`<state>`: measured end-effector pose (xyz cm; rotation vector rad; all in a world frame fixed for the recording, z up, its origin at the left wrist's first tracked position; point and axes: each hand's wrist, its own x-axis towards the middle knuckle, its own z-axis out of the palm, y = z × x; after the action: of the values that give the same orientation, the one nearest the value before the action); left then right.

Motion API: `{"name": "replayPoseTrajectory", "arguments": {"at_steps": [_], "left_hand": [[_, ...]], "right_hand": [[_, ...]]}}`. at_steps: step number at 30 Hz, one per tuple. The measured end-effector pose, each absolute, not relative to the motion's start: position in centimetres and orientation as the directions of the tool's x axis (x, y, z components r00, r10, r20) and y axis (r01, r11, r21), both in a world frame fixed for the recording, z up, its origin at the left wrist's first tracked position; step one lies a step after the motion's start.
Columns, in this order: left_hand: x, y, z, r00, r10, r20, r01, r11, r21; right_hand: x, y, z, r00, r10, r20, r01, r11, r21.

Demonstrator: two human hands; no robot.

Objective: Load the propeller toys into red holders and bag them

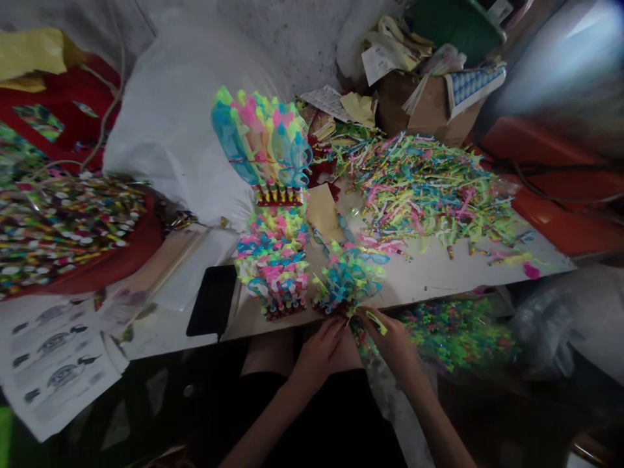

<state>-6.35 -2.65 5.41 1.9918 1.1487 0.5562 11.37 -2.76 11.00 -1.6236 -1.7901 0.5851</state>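
Note:
My right hand [391, 346] is closed on a yellow-green plastic piece [376, 322] with a looped, glasses-like shape, at the table's front edge. Close beside it, my left hand [316, 354] has its fingers pressed together at the brown base of a small cluster of blue, yellow and pink plastic pieces [344, 276]; what they grip is hidden. To the left stands a fuller block of similar pink, white and blue pieces [277, 260] on a brown base. Behind it, a tall bundle of glasses-shaped pieces [263, 140] sits in a brown rack [279, 195].
Loose colourful pieces [429, 188] are heaped on the table's right side. A black phone [212, 301] and printed sheets [58, 361] lie left. A red basin [151, 250] holds many small sticks. A cardboard box [429, 107] stands behind; a bag of pieces [461, 335] is below the table edge.

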Motion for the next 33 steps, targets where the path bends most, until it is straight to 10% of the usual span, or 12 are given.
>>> {"name": "replayPoseTrajectory", "arguments": {"at_steps": [33], "left_hand": [[-5.7,-2.0,5.1,0.622,0.771,0.140,0.656,-0.610,0.445]], "right_hand": [[10.1,1.2,11.0,-0.065,0.995,-0.073,0.924,0.032,-0.380]]}}
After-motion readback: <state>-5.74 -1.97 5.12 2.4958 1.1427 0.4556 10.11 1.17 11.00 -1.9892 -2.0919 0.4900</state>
